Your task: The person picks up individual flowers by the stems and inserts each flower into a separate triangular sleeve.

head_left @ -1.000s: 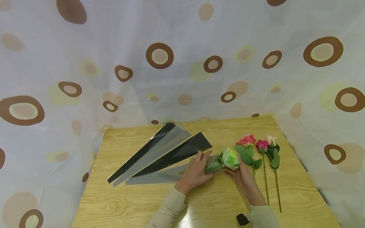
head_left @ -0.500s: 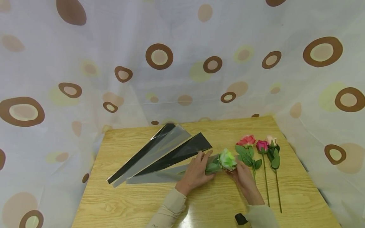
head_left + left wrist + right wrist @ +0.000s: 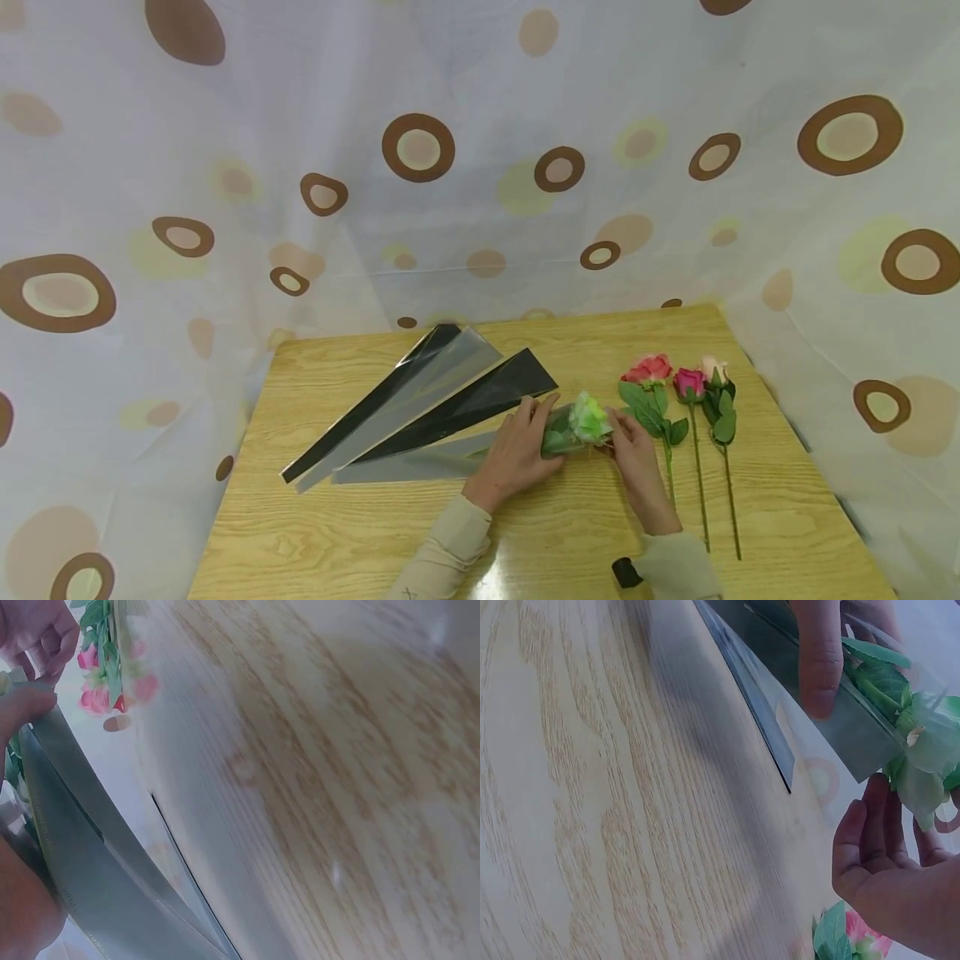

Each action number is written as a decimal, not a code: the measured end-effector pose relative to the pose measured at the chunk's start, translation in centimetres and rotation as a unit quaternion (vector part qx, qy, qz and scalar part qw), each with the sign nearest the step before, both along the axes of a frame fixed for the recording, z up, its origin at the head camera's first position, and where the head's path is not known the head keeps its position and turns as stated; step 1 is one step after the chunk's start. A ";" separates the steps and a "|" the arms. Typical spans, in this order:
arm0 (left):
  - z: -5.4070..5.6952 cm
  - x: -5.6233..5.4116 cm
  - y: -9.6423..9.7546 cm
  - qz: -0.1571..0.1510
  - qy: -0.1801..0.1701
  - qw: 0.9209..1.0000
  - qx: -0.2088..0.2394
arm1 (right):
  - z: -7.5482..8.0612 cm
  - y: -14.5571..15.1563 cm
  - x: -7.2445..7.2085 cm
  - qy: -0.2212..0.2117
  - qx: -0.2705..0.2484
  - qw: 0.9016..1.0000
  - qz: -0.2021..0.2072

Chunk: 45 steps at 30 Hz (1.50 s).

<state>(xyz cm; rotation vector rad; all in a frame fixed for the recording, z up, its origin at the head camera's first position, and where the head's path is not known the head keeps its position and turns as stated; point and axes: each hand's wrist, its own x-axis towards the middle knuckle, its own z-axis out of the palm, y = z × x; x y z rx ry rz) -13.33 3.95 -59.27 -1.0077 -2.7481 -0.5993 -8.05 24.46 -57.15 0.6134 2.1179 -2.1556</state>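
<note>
While I watched from my remote post, the left hand [image 3: 517,454] gripped the tapered sleeve [image 3: 90,877], its fingers bent over the far edge and its thumb at the near one. At the sleeve's wide end was the pale green flower [image 3: 588,418], lying roughly level above the wooden table [image 3: 337,533], its leaves showing through the clear film. I saw the right hand [image 3: 637,458] on the bloom's other side, its fingers curled close about the petals, only a small gap between them. Flat wrappers [image 3: 457,408], dark and grey, lay fanned out to the left. Just beyond the right hand I had the coral rose [image 3: 647,369], then the magenta rose [image 3: 689,383] and the pale pink rose [image 3: 712,368].
</note>
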 end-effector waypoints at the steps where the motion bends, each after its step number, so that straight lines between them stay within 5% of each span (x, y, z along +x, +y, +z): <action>1: 0.1 0.0 0.0 0.001 0.000 1.000 0.001 | 0.0 -0.1 0.0 0.003 0.000 1.000 -0.001; 9: 0.3 0.0 0.0 0.002 -0.002 1.000 0.009 | -0.3 -0.2 0.0 0.010 0.017 1.000 -0.004; 22: 0.1 -0.3 0.3 -0.010 0.028 0.999 0.020 | -0.2 -1.7 -0.3 0.049 0.174 0.983 -0.018; 34: 0.0 -0.2 0.6 -0.001 0.025 1.000 0.007 | 0.7 -2.1 -0.2 0.053 0.231 0.967 0.099; 40: 0.1 -0.2 0.6 0.001 0.019 1.000 0.014 | 0.6 -1.3 -0.1 0.018 0.070 0.992 0.100; 45: 0.1 -0.3 0.7 0.006 0.018 1.000 0.016 | 0.4 -0.7 0.1 -0.008 -0.037 0.993 0.109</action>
